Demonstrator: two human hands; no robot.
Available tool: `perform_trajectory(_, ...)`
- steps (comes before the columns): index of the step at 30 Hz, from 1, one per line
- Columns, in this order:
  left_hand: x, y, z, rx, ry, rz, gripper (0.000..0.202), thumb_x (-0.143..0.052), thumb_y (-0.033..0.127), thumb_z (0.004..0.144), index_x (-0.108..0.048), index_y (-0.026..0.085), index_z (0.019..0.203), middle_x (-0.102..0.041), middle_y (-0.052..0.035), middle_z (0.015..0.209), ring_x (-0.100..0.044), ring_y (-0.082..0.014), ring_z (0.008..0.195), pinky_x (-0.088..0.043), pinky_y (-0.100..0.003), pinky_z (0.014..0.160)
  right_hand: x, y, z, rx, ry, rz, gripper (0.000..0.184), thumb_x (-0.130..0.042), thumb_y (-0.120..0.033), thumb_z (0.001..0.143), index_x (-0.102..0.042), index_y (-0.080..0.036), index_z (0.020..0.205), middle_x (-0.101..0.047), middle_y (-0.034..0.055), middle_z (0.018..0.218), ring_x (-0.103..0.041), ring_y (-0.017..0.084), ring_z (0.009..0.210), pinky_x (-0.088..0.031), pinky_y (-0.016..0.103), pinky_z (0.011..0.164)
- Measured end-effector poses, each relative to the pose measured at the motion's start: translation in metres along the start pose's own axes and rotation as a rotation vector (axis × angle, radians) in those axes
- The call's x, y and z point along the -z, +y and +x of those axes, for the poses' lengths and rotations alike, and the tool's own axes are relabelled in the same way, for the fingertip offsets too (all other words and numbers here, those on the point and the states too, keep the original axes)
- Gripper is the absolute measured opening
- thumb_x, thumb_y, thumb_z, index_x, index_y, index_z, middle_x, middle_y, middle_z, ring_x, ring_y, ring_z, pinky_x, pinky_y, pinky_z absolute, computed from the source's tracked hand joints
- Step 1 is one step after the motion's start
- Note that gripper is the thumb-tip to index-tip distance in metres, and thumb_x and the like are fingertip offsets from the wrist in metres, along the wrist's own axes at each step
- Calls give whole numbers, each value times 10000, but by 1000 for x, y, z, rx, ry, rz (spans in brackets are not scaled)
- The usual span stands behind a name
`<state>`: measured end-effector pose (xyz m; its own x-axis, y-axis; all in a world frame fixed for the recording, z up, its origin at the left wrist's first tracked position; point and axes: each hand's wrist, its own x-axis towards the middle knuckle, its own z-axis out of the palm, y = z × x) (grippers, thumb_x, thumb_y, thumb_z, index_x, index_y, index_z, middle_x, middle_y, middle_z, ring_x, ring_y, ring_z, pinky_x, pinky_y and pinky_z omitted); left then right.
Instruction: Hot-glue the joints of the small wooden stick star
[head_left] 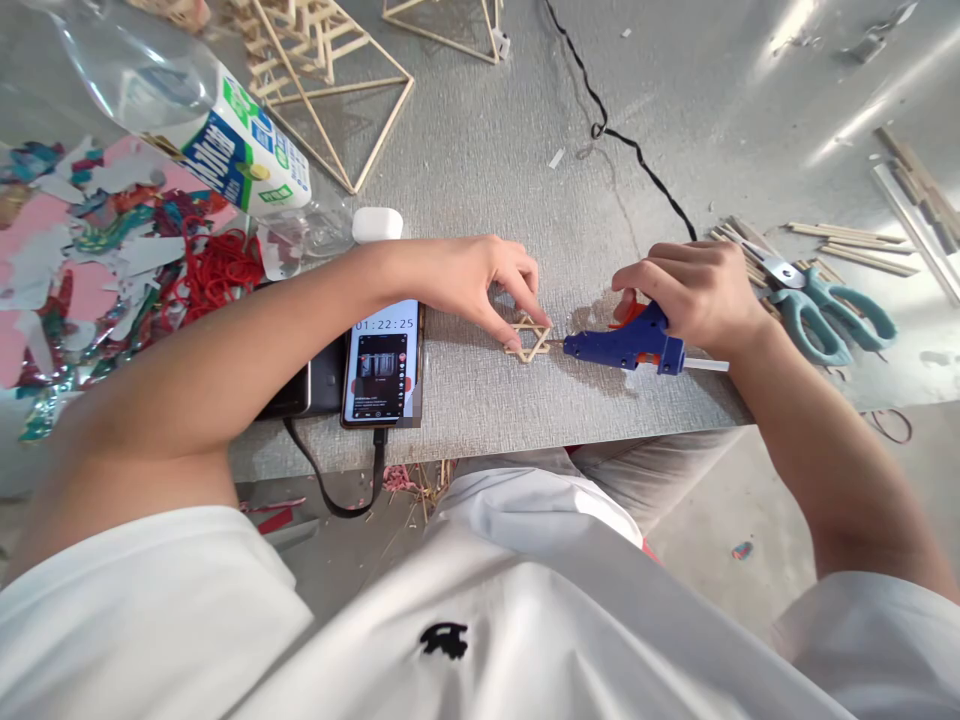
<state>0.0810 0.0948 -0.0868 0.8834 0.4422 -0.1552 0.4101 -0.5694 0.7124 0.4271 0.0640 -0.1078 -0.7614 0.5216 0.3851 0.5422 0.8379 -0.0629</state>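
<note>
White shirt cloth (540, 590) fills the near side, below the bench (480, 405). A small wooden star (535, 352) lies near the bench's middle, its left part pinched by the fingers of the left hand (486, 282), seemingly to steady it. Fingers of the right hand (697, 292) wrap round a blue glue gun (611, 349), aimed left so its tip meets or nearly meets the star. A phone (381, 385) sits partly beneath the left arm (300, 325); scissors (825, 310) and loose sticks (870, 257) crowd the right; a bottle (255, 165) and red string (223, 275) lie farther left.
</note>
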Motion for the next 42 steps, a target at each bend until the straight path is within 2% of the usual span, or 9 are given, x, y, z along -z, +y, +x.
perform_trajectory(4,0,0,1,13,0,1,474,-897,754,945,-972,383,1231,-812,-59,1080,-657,-236,1081,-452,-348,1051,1,-4,2,-50,-81,-62,391,-436,-402,1227,-750,-283,1027,-698,8,718,-575,189,690,-331,373,633)
perform_trajectory(7,0,0,0,22,-3,1,473,-900,750,945,-971,382,1234,-812,-61,1095,-658,-238,1091,-452,-353,1063,1,-4,2,-84,-107,-43,383,-465,-447,1231,-743,-287,1022,-678,8,712,-574,198,707,-323,375,653)
perform_trajectory(12,0,0,0,36,-16,-7,476,-910,750,941,-966,390,1247,-802,-59,1108,-659,-246,1112,-448,-358,1072,-2,1,-2,-75,-114,-5,283,-533,-408,1195,-744,-288,1051,-674,9,749,-605,208,750,-325,369,685)
perform_trajectory(18,0,-1,0,27,-8,-6,469,-903,752,946,-968,390,1238,-802,-54,1100,-664,-239,1094,-449,-356,1068,-2,0,-2,-23,-84,-77,334,-467,-420,1215,-714,-278,1041,-633,-1,701,-568,190,690,-298,358,643)
perform_trajectory(24,0,1,1,29,-4,-8,495,-902,779,934,-970,387,1230,-802,-57,1092,-665,-238,1083,-452,-358,1061,-1,-2,1,-4,-64,-101,399,-447,-430,1225,-695,-281,950,-609,-7,658,-545,174,656,-277,354,597)
perform_trajectory(32,0,0,0,19,2,-3,488,-899,773,934,-970,390,1229,-809,-55,1077,-660,-241,1088,-450,-350,1049,-6,2,-3,-54,-71,-50,297,-528,-379,1179,-715,-280,971,-596,-6,673,-537,188,678,-296,361,650)
perform_trajectory(42,0,1,1,39,-10,-10,515,-899,798,927,-971,389,1231,-808,-63,1104,-658,-251,1107,-451,-360,1062,-9,-1,-3,10,-24,-157,271,-494,-257,1129,-734,-272,1002,-619,-11,687,-507,180,646,-285,367,626)
